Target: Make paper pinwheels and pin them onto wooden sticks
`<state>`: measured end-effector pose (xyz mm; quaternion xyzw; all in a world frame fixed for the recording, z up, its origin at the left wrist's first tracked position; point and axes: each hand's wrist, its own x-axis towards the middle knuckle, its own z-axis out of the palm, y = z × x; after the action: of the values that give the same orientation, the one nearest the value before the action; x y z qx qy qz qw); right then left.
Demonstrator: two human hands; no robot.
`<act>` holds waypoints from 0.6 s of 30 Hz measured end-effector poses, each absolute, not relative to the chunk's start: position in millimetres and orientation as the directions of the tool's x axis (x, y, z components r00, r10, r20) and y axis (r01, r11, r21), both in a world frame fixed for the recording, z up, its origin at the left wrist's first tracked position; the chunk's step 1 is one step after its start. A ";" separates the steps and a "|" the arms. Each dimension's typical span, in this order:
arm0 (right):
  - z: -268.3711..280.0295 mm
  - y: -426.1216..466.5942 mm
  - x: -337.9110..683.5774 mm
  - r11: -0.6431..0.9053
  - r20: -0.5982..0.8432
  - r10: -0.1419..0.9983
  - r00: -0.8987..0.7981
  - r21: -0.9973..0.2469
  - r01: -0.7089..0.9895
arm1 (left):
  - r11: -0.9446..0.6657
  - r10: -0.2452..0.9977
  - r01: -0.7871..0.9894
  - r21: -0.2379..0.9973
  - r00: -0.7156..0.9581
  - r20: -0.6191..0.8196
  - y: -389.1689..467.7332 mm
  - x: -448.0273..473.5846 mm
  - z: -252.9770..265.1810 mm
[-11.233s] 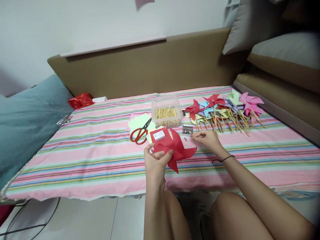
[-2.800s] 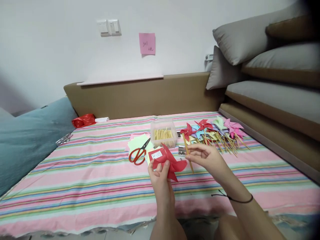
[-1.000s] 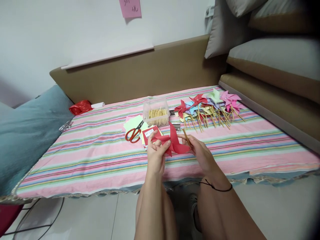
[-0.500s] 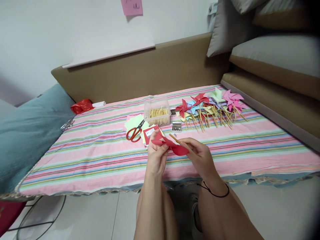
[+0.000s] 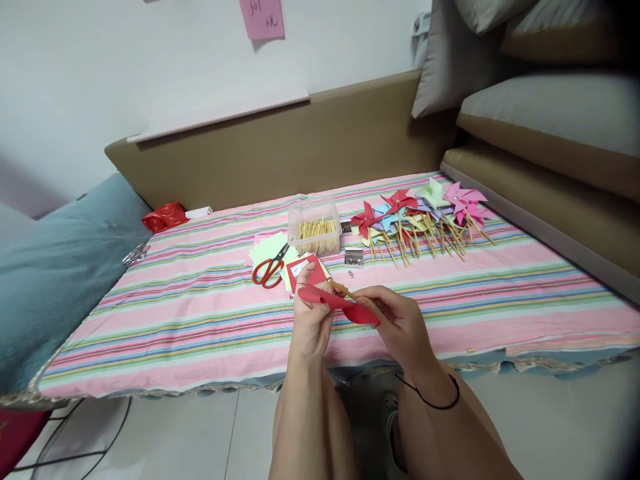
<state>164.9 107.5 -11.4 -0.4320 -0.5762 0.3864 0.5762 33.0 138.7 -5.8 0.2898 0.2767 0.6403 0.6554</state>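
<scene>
A red paper pinwheel head (image 5: pixel 340 304) with curled blades is pinched in my left hand (image 5: pixel 311 321), whose thumb presses on its near side. My right hand (image 5: pixel 400 321) is closed round a thin wooden stick (image 5: pixel 344 289). The stick's far tip lies behind the red paper, close to my left fingertips; whether the two are joined I cannot tell. Just beyond my left hand lie a stack of red and yellow paper squares (image 5: pixel 314 268) and red-handled scissors (image 5: pixel 270 270). A small open box of metal pins (image 5: pixel 353 257) sits past the stick, with a few loose pins (image 5: pixel 351 273) before it.
A clear plastic box (image 5: pixel 314 227) of wooden sticks stands behind the paper. Finished pinwheels (image 5: pixel 425 213) in several colours lie at the right, near stacked cushions (image 5: pixel 545 120). A red plastic bag (image 5: pixel 166 217) is at the far left of the striped cloth (image 5: pixel 200 300).
My right hand has brought the stick left and lower, so its tip is now behind the red paper by my left fingers. The view has tilted up slightly.
</scene>
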 end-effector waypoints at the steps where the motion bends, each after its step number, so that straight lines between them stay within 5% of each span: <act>1: -11.0 107.3 165.0 0.336 0.339 0.940 0.032 -0.940 0.064 | 0.015 1.000 -0.677 0.736 0.025 0.003 138.5 32.7 -6.0; 18: -3.6 104.2 163.4 0.548 0.558 0.830 -0.006 -0.813 0.197 | -0.020 0.994 -0.708 0.706 0.064 0.092 136.6 28.1 -7.0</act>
<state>163.4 104.2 -3.6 -0.3913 -0.6559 0.2699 0.5864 28.1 136.6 -7.0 0.3088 0.2314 0.6440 0.6606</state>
